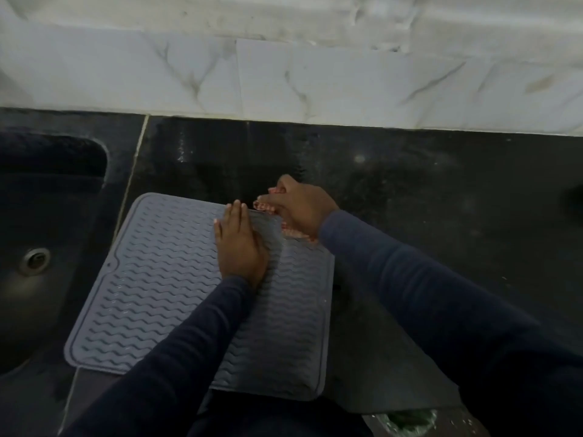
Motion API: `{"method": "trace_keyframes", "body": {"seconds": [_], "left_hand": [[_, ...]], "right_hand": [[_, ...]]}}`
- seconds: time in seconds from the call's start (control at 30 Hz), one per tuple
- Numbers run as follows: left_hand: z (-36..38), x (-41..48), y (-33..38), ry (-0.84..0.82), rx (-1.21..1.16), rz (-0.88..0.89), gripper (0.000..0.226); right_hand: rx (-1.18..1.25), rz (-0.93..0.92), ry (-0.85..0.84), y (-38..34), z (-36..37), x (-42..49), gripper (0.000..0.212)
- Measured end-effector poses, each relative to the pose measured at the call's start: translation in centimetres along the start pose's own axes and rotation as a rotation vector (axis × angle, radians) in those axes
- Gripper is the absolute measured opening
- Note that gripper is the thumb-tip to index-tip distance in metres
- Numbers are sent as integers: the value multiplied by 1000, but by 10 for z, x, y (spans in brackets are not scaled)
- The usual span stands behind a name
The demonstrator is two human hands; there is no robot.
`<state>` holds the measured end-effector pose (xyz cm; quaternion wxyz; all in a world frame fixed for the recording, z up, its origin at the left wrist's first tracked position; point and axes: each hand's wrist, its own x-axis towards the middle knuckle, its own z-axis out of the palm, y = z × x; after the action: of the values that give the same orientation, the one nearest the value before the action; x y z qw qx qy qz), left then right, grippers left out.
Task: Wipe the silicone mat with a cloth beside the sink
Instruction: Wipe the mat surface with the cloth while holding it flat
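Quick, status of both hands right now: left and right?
Left hand: open, pressed flat on the silicone mat.
Right hand: closed around the cloth at the mat's far edge.

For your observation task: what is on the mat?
The left hand lies flat on the mat; right hand grips a pink cloth at its far corner. Anything beneath them is hidden.

Left hand (240, 244) flat, palm down, pressing on mat (151, 279); fingers straight and together, pointing away from body; thumb side hidden. Left forearm (189, 335) enters from bottom edge, angled up and right, wrist straight. Right hand (301, 209) just beside left fingertips, knuckles up, fingers curled, gripping bunched pinkish cloth (268, 205) at mat's far right corner. Right forearm (394, 272) enters from lower right, angled up and left. Both arms long-sleeved, dark blue. Hands close, not touching.
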<state>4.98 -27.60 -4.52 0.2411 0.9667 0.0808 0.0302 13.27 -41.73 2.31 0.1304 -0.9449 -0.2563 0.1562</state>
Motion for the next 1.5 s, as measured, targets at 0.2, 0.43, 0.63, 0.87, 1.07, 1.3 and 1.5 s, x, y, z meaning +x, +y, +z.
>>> {"method": "trace_keyframes", "body": {"seconds": [0.2, 0.43, 0.63, 0.87, 1.07, 1.3, 1.5], "left_hand": [[-4, 5, -29, -118, 249, 26, 59], [-1, 4, -30, -90, 247, 21, 57], [0, 4, -27, -109, 271, 23, 59], [7, -6, 26, -290, 182, 541, 56], [37, -14, 51, -353, 321, 595, 58], [37, -14, 51, -365, 316, 589, 57], [38, -14, 50, -354, 300, 586, 57]], "right_hand": [[-111, -163, -135, -25, -2, 25, 47], [-224, -158, -144, 38, -3, -27, 34], [-315, -127, -165, 74, -1, -66, 29], [-354, 58, -224, 74, -22, -75, 41], [-341, 110, -233, 68, -14, -72, 48], [-357, 130, -325, 54, -9, -81, 49], [-361, 123, -327, 42, 1, -101, 48]]}}
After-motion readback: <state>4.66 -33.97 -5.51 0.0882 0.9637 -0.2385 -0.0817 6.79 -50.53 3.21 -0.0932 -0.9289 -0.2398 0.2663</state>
